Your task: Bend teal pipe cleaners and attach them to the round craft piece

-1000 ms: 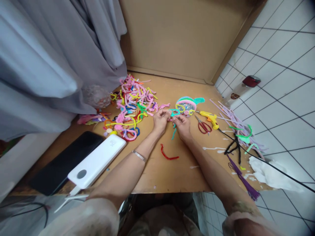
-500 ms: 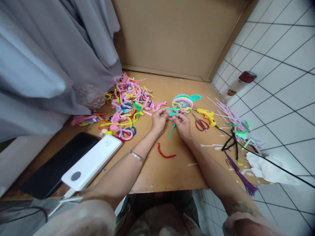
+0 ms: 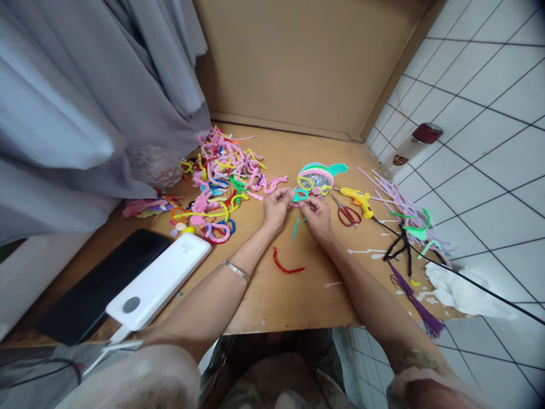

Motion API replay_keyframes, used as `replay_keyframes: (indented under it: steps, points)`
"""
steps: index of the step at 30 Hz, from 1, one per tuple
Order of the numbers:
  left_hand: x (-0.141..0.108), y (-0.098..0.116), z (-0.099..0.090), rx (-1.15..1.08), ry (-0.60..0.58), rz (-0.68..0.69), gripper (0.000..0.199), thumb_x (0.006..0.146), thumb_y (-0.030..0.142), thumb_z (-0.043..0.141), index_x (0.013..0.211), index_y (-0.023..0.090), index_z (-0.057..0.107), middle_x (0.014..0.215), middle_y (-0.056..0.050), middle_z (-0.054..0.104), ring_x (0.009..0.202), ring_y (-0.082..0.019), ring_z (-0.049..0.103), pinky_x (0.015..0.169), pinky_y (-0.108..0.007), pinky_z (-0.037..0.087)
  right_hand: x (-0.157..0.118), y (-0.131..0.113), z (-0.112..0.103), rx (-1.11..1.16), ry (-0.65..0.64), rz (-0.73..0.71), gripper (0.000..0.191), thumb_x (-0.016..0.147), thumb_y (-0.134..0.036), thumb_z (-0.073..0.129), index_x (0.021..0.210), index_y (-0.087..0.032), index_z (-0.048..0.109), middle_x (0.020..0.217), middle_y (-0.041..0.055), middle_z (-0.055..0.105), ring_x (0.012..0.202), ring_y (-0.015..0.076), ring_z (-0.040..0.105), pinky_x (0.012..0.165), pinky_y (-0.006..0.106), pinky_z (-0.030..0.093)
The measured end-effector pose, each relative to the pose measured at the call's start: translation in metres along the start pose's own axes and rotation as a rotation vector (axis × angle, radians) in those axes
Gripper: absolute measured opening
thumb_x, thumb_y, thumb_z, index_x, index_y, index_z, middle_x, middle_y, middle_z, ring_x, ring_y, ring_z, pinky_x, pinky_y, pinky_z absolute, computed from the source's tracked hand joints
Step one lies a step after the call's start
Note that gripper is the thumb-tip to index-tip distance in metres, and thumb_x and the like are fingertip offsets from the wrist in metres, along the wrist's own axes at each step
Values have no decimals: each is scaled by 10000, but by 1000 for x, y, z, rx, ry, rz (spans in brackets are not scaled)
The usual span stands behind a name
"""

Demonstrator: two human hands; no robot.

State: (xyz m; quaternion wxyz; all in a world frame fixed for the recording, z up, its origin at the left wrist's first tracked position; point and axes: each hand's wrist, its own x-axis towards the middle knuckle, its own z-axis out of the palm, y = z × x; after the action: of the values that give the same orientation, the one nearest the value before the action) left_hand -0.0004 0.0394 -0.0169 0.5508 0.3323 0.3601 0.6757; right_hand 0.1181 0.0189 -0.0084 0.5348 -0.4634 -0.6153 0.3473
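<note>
Pinched by the left hand (image 3: pixel 276 209), with the right hand (image 3: pixel 318 217) just beside, grip unclear, the teal looped fuzzy-wire piece (image 3: pixel 297 199) should be light, bendable, best held by its edges.

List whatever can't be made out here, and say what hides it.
All in the head view:
- Left end of the turquoise piece: hidden by the left hand.
- What the right hand pinches, if anything: covered by its own fingers.
- Digits on the white power bank: too small and blurred.
- Brown mark: too small to read.
- Black cable: cut off by the right edge.
</note>
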Motion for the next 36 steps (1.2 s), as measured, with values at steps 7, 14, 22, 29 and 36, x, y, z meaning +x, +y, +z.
replay_keyframes:
  steps: [7, 14, 22, 29, 36]
  points:
    - [-3, 4, 1, -6, -12, 40, 257, 629, 324, 847, 681, 147, 669, 592, 34, 621, 506, -65, 512, 533, -194, 440, -2, -3, 3, 84, 12, 14, 234, 725, -432, 691, 685, -202, 681, 668, 16, 672, 619, 150, 578, 596, 273, 477]
    - [-7, 8, 3, 42, -29, 44, 213, 637, 296, 833, 665, 156, 674, 575, 30, 609, 522, -76, 500, 565, -212, 444, 0, -2, 0, 50, 54, 27, 298, 708, -480, 702, 626, -201, 636, 575, -25, 578, 543, 112, 464, 518, 243, 375]
    - [-10, 12, 5, 56, -103, -17, 208, 668, 284, 820, 624, 159, 659, 532, 40, 530, 501, -68, 409, 516, -208, 360, 0, 0, -3, 58, 49, 33, 264, 719, -441, 687, 620, -218, 585, 548, -42, 481, 539, 107, 405, 500, 234, 334]
    - [-8, 7, 0, -12, -196, -59, 374, 635, 484, 838, 716, 157, 676, 536, 30, 537, 485, -69, 433, 467, -193, 308, 0, -3, -3, 111, 42, 23, 257, 720, -436, 697, 617, -219, 605, 589, -20, 578, 575, 123, 489, 543, 245, 416]
    - [-14, 7, 3, 72, -197, -55, 395, 585, 477, 867, 736, 154, 697, 566, 28, 574, 513, -70, 461, 493, -193, 344, 1, -3, -5, 116, 39, 22, 257, 709, -458, 706, 648, -219, 636, 613, -15, 616, 595, 133, 528, 565, 254, 450]
